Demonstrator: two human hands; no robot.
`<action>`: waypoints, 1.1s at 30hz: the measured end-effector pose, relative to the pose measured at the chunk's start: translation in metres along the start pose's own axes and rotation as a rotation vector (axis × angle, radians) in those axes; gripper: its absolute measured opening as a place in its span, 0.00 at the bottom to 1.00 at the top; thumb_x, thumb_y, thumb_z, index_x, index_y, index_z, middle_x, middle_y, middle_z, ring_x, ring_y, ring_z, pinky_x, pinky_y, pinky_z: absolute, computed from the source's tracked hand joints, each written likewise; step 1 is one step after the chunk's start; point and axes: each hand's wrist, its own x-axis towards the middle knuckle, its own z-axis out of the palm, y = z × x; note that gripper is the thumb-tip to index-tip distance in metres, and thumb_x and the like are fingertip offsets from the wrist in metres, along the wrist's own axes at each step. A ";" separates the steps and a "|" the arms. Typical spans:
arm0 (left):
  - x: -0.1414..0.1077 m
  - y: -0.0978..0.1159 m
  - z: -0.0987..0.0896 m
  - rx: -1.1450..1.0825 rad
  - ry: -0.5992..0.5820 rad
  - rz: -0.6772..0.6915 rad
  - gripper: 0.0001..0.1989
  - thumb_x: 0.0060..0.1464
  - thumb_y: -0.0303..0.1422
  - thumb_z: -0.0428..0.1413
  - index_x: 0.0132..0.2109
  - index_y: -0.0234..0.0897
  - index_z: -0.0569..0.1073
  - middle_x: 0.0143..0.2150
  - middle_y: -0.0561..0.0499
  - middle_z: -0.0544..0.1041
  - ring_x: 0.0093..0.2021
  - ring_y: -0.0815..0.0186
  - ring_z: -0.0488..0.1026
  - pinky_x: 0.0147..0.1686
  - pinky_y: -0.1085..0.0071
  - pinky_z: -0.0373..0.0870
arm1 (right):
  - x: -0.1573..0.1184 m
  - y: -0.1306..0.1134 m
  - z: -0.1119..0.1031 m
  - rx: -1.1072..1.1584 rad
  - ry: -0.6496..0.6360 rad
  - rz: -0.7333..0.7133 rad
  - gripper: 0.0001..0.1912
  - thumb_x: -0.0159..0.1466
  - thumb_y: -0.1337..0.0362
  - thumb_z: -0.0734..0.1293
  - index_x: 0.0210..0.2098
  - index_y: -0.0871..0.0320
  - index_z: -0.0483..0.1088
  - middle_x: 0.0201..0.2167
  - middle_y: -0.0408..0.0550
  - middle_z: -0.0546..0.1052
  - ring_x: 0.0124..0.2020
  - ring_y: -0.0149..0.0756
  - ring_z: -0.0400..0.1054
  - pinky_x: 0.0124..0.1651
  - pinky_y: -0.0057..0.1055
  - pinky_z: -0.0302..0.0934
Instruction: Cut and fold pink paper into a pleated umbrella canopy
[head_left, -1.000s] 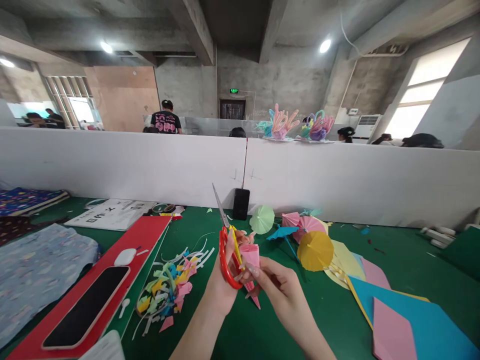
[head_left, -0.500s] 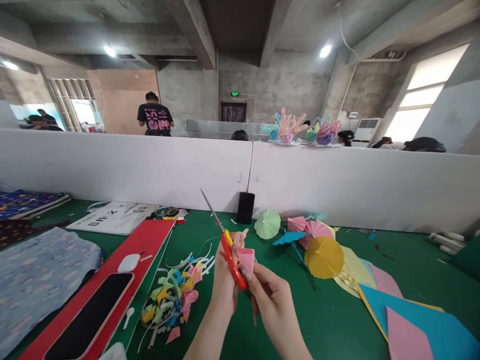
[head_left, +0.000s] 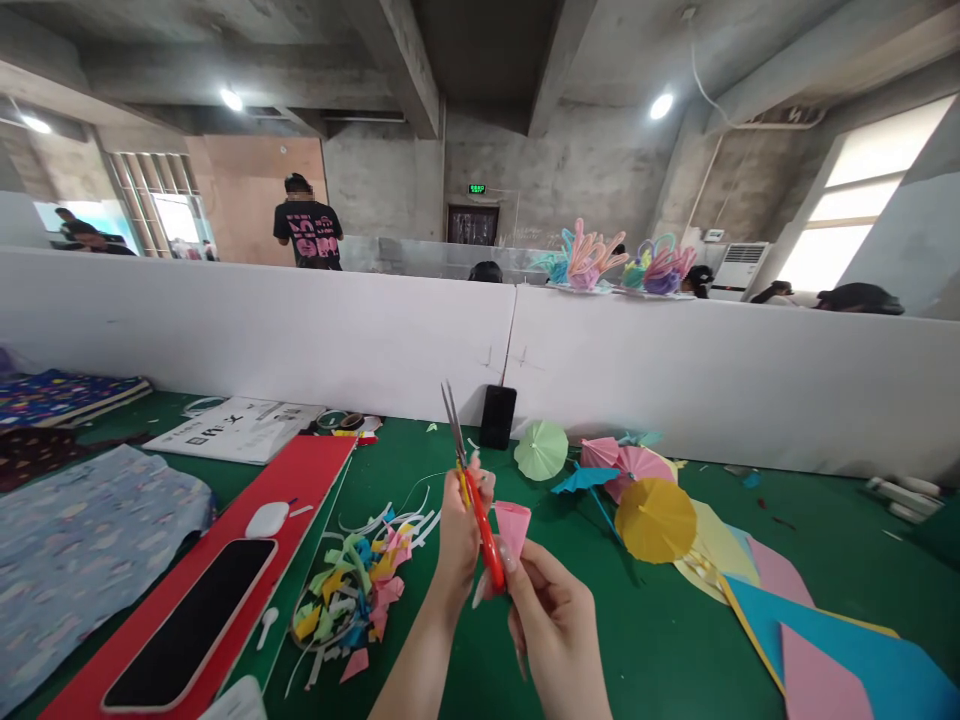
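Observation:
My left hand (head_left: pixel 459 530) is wrapped round a pair of scissors (head_left: pixel 491 545) with red and yellow handles; the blades point up and away, slightly parted. Beside it, my right hand (head_left: pixel 556 610) pinches a folded pink paper piece (head_left: pixel 513 524) between thumb and fingers. The pink piece is wider at its top and sits just right of the red handle. Left of my hands lies a heap of coloured paper scraps (head_left: pixel 360 580). To the right are small paper umbrellas, among them a yellow one (head_left: pixel 655 520), a green one (head_left: pixel 541 450) and a blue one (head_left: pixel 585 480).
A black phone (head_left: pixel 498 416) leans against the white partition (head_left: pixel 360 335). On the left, a larger phone (head_left: pixel 191 620) and a white case (head_left: pixel 268 519) rest on a red board (head_left: pixel 315 455). Coloured paper sheets (head_left: pixel 847 640) lie at the right. People are beyond the partition.
The scissors have swung more upright and their blades have parted slightly. My right hand and the pink paper have shifted a little right, with a gap now between the paper and my left hand.

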 end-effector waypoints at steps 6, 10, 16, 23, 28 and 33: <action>-0.004 0.019 -0.010 0.068 -0.010 0.134 0.18 0.46 0.41 0.60 0.43 0.39 0.69 0.40 0.48 0.71 0.44 0.59 0.72 0.43 0.67 0.68 | -0.011 -0.009 0.006 0.002 -0.061 -0.028 0.22 0.60 0.47 0.64 0.34 0.62 0.74 0.19 0.45 0.70 0.11 0.20 0.48 0.11 0.20 0.44; -0.003 0.029 -0.016 0.112 -0.013 0.203 0.18 0.43 0.41 0.61 0.39 0.38 0.67 0.38 0.49 0.71 0.41 0.59 0.72 0.43 0.65 0.68 | -0.010 -0.024 0.000 0.058 -0.028 -0.110 0.16 0.59 0.52 0.67 0.31 0.61 0.75 0.21 0.48 0.75 0.19 0.29 0.63 0.20 0.22 0.62; -0.013 0.056 -0.050 0.273 -0.058 0.258 0.17 0.45 0.33 0.60 0.44 0.40 0.69 0.45 0.49 0.72 0.47 0.59 0.70 0.50 0.65 0.63 | 0.006 -0.043 -0.021 0.168 -0.082 -0.163 0.09 0.63 0.59 0.67 0.33 0.56 0.76 0.25 0.46 0.78 0.24 0.30 0.70 0.25 0.22 0.66; -0.019 0.081 -0.061 0.929 -0.285 0.075 0.21 0.49 0.34 0.57 0.52 0.39 0.68 0.46 0.45 0.74 0.47 0.54 0.72 0.43 0.65 0.69 | 0.014 -0.045 -0.035 0.186 -0.186 -0.106 0.08 0.64 0.60 0.66 0.37 0.55 0.75 0.28 0.45 0.79 0.26 0.28 0.72 0.25 0.20 0.66; -0.021 0.084 -0.053 1.009 -0.448 -0.011 0.10 0.50 0.37 0.54 0.41 0.40 0.71 0.31 0.51 0.75 0.30 0.58 0.75 0.26 0.70 0.68 | 0.019 -0.048 -0.041 0.164 -0.175 -0.115 0.07 0.66 0.60 0.64 0.40 0.54 0.71 0.29 0.44 0.79 0.26 0.29 0.73 0.25 0.21 0.67; -0.021 0.084 -0.054 1.065 -0.431 -0.027 0.13 0.50 0.36 0.54 0.44 0.42 0.72 0.35 0.51 0.77 0.32 0.59 0.75 0.28 0.71 0.67 | 0.021 -0.049 -0.044 0.092 -0.140 -0.150 0.07 0.67 0.60 0.62 0.43 0.54 0.69 0.31 0.44 0.80 0.28 0.30 0.74 0.27 0.22 0.68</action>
